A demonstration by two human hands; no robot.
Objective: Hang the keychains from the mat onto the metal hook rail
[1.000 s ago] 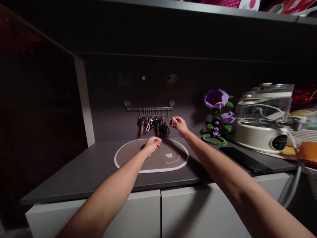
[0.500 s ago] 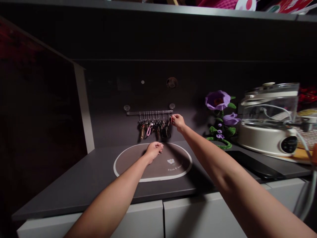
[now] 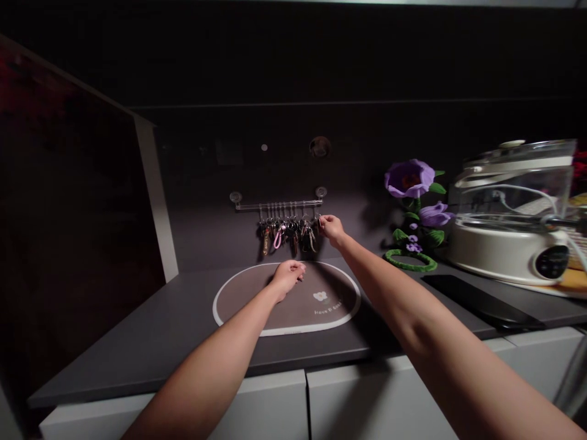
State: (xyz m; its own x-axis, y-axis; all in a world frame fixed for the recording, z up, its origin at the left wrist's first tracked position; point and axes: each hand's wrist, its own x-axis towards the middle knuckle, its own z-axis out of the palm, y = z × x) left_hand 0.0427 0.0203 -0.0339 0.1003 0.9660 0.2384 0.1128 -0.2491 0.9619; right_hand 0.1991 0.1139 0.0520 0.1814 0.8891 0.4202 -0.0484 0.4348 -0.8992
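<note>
A clear hook rail [image 3: 279, 205] is fixed to the dark back panel by two round mounts. Bunches of keys [image 3: 296, 235] hang in a row from its hooks, among them a pink loop [image 3: 277, 237] and a brown tag [image 3: 265, 242]. At the rail's right end, my right hand [image 3: 332, 230] is closed in a pinch on a small key ring, partly hidden by the fingers. My left hand [image 3: 288, 276] is held over the brown oval mat [image 3: 247, 308], its fingers curled together. Whatever it may hold is hidden.
Right of the rail stands a purple artificial flower [image 3: 409, 179] with a green base. Beyond it is a white appliance [image 3: 499, 247] with a clear cover. A flat black object [image 3: 481, 304] lies near the counter's front edge. A side panel [image 3: 156, 195] bounds the left.
The view has tipped down slightly, and the upper shelf's contents have left it. My right hand has sunk a little below the rail's end. My left hand stays over the mat.
</note>
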